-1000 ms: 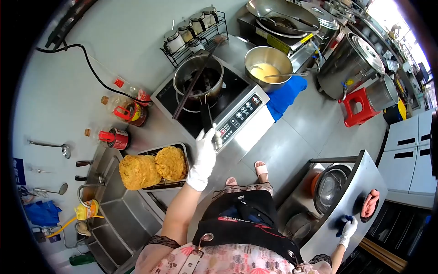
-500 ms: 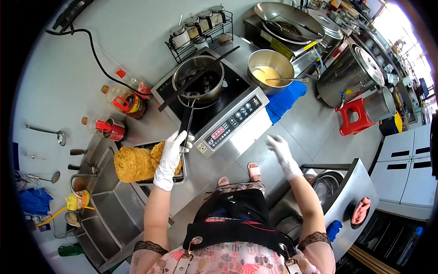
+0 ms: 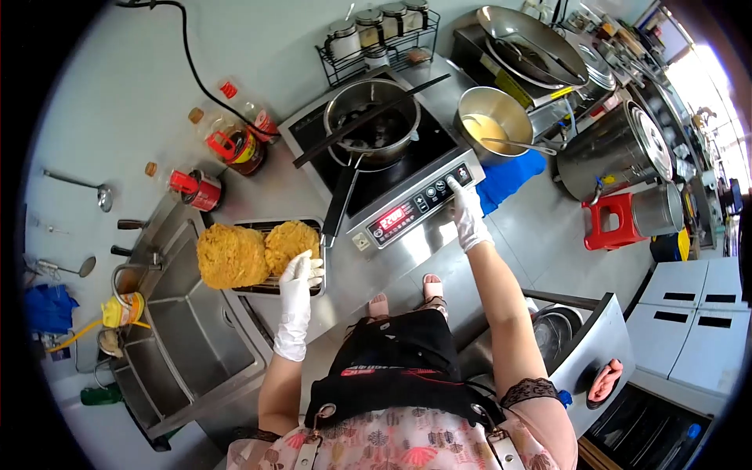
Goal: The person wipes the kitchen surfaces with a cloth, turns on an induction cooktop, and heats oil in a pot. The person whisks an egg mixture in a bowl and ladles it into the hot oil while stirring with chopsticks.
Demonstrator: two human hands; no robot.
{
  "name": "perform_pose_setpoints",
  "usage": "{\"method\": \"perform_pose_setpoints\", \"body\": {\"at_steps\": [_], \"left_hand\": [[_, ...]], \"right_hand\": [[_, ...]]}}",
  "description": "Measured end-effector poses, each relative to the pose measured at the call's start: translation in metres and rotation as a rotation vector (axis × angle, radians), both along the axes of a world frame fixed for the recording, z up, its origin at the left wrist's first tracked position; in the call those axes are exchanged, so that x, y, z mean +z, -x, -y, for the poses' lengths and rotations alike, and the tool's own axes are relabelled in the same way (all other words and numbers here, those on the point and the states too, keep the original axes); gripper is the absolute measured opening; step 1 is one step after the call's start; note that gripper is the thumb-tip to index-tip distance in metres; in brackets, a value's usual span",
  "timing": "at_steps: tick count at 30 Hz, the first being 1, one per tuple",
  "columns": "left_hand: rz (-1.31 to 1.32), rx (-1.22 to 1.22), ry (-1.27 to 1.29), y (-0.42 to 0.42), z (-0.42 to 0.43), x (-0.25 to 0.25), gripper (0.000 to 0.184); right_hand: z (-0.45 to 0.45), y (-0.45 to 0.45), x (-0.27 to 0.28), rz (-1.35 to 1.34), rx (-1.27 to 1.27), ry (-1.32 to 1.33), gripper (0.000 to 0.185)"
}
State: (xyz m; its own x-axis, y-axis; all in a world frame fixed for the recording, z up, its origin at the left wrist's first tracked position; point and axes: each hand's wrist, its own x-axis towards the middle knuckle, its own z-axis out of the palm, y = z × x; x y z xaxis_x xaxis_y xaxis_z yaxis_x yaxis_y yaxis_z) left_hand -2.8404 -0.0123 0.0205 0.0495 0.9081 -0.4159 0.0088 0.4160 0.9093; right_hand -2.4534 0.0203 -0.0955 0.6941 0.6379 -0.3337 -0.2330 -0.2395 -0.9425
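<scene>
My right hand (image 3: 468, 215), in a white glove, reaches to the control panel (image 3: 423, 204) of the induction cooker (image 3: 294, 125). One finger touches the panel's right end; the hand holds nothing. Red digits glow on the panel. My gloved left hand (image 3: 298, 294) is at the front of a metal tray (image 3: 323, 274), beside a golden fried cutlet (image 3: 291, 244). Its fingers are loosely bent and apart, with nothing seen in them. Another fried cutlet (image 3: 231, 257) lies left of it. On the cooker stands a pot (image 3: 337, 110) with a black handle (image 3: 341, 200); long dark chopsticks (image 3: 317, 153) lie across its rim.
A metal bowl (image 3: 517, 117) of yellow liquid with a spoon stands right of the cooker, above a blue cloth (image 3: 509, 182). Sauce bottles (image 3: 235, 145) and a jar rack (image 3: 337, 74) line the wall. At left is a sink (image 3: 192, 329); a wok (image 3: 548, 51) is behind.
My left hand has let go of the pot handle and moved down to the tray. My right hand has gone from mid-air to the cooker's panel. The red display looks brighter.
</scene>
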Motion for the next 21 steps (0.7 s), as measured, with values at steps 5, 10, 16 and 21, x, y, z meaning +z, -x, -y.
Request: {"method": "perform_pose_setpoints", "body": {"at_steps": [5, 10, 16, 21], "left_hand": [[0.031, -0.003, 0.020, -0.008, 0.004, 0.005, 0.028], [0.050, -0.035, 0.034, -0.020, 0.004, 0.004, 0.030], [0.057, -0.054, 0.036, -0.029, 0.012, 0.000, 0.030], [0.076, -0.032, 0.063, -0.027, 0.016, -0.008, 0.029]], "right_hand": [[0.018, -0.001, 0.029, -0.200, -0.111, 0.001, 0.049], [0.032, -0.028, 0.015, 0.169, -0.241, 0.022, 0.036], [0.039, -0.037, 0.020, 0.589, -0.194, 0.048, 0.028], [0.062, 0.006, 0.042, 0.976, 0.107, -0.103, 0.024]]}}
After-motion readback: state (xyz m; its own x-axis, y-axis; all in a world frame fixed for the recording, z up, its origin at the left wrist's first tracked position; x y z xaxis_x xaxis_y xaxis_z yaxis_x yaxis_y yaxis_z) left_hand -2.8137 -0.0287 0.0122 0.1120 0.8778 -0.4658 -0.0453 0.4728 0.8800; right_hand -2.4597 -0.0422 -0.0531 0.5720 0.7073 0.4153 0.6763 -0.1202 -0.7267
